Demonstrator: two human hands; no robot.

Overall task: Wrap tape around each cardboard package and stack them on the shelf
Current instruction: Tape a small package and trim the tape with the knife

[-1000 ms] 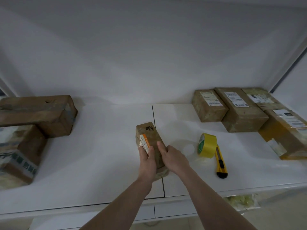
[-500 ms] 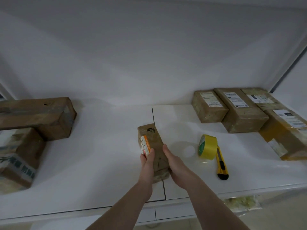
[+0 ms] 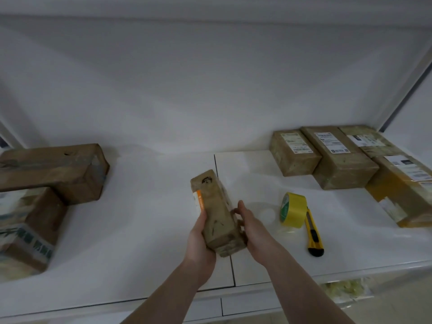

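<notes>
A small brown cardboard package with an orange label on its left side lies lengthwise at the middle of the white shelf surface. My left hand grips its near left side. My right hand holds its near right side, fingers curled against it. A roll of yellow tape stands on edge just to the right. A yellow utility knife lies beside the roll.
Several labelled packages sit in a row at the back right. Two larger taped boxes are stacked at the left. The shelf's front edge runs below my forearms. Crumpled plastic shows underneath at the right.
Both hands slid back toward the package's near end and now clasp it from either side. The package's near end has shifted slightly toward me.
</notes>
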